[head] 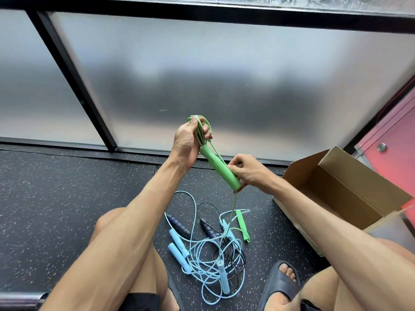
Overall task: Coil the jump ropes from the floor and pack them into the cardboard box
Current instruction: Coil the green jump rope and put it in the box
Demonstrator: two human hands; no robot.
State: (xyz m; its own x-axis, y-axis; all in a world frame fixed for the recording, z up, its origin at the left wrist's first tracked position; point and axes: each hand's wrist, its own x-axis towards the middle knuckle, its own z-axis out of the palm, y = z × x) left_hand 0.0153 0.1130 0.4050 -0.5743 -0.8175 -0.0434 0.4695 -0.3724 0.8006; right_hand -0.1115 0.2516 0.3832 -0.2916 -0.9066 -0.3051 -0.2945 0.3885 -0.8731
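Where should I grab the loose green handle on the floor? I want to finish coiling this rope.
Grip the green handle across its middle, coming from above. It lies flat on the floor, clear of the tangle of ropes to its left, with bare floor on its right side.

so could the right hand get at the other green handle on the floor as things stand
Probably not right away: the right hand is busy pinching the green cord by the held green handle. The floor handle lies uncovered below it, beside the cardboard box, so once freed the way looks open.
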